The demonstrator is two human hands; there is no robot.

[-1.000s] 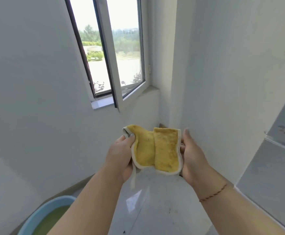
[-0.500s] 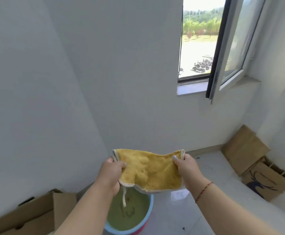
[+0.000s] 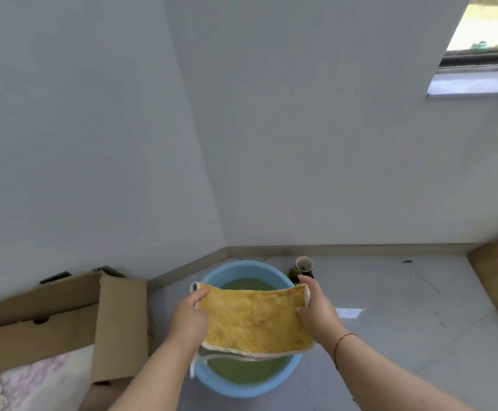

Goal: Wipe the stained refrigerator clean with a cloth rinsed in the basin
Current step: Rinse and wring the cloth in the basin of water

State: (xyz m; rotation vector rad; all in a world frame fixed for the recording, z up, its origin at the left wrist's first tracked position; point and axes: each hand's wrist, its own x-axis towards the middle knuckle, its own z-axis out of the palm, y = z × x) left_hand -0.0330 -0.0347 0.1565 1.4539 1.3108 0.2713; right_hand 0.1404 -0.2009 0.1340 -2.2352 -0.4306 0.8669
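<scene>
2 hands: left hand (image 3: 189, 318) & right hand (image 3: 316, 310) fingers pinched 1 yellow cloth (image 3: 253, 318) above 1 blue basin (image 3: 243, 269); 1 cup (image 3: 304, 265) nr basin's far rim on floor.

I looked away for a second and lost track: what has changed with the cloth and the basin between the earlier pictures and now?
The yellow terry cloth, folded in half a second ago, is now spread flat between the left hand and right hand. The view has swung from the window down to the round blue plastic basin of greenish water, which now lies directly under the cloth. Unchanged: both hands grip the cloth's edges, and it shows no sign of being dipped yet.
</scene>
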